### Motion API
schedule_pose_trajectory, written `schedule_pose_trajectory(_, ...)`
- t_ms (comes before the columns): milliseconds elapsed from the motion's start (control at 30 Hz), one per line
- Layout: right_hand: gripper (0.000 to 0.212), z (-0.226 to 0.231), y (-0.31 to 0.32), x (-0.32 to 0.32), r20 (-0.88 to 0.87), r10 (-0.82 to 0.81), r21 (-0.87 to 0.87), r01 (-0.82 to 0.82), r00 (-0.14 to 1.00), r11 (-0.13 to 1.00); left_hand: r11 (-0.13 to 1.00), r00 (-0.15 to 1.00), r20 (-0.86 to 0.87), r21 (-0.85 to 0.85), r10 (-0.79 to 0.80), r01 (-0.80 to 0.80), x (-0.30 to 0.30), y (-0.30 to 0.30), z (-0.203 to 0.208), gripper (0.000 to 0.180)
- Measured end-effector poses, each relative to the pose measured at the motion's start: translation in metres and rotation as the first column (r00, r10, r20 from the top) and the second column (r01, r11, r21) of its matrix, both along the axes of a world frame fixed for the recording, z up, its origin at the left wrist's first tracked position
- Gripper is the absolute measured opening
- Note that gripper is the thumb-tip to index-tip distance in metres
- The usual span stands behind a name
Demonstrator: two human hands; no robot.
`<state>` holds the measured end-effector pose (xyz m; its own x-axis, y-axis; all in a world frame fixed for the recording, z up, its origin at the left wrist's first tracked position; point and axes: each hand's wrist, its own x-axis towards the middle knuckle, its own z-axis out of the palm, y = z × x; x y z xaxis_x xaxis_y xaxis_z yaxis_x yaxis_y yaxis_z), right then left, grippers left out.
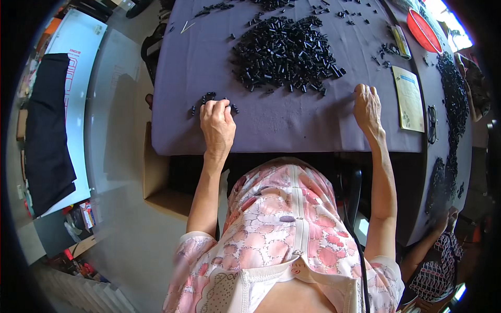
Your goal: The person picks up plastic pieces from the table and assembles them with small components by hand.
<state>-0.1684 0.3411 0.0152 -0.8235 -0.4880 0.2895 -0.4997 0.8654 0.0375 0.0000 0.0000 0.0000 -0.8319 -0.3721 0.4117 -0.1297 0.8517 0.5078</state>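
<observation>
My left hand rests near the table's front edge, its fingers bent and closed over a small group of black plastic parts. Some of these short pieces show beyond and beside the fingertips; whatever is under the fingers is hidden. Further right, my right hand is curled closed just above or on the cloth, and I cannot make out what, if anything, is in it. A large heap of short black cylindrical parts lies between and beyond both hands.
A purple-grey cloth covers the table. To the right are a paper booklet, eyeglasses, a red basket and a long band of black parts. A cardboard box stands below left. Another person's arm shows at lower right.
</observation>
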Motion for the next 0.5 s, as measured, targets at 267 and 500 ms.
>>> schedule_pose_trajectory(267,0.026,0.025,-0.022,0.032,0.077,0.008,-0.439,0.027,0.997,0.898,0.982,0.998,0.006,-0.175,0.07,-0.068,-0.007,0.017,0.02,0.025)
schedule_pose_trajectory(500,0.042,0.035,-0.04,0.066,0.202,0.174,-0.668,0.005,0.964,0.744,0.988,0.999,0.041,-0.154,-0.026,0.032,-0.029,0.038,0.018,0.012)
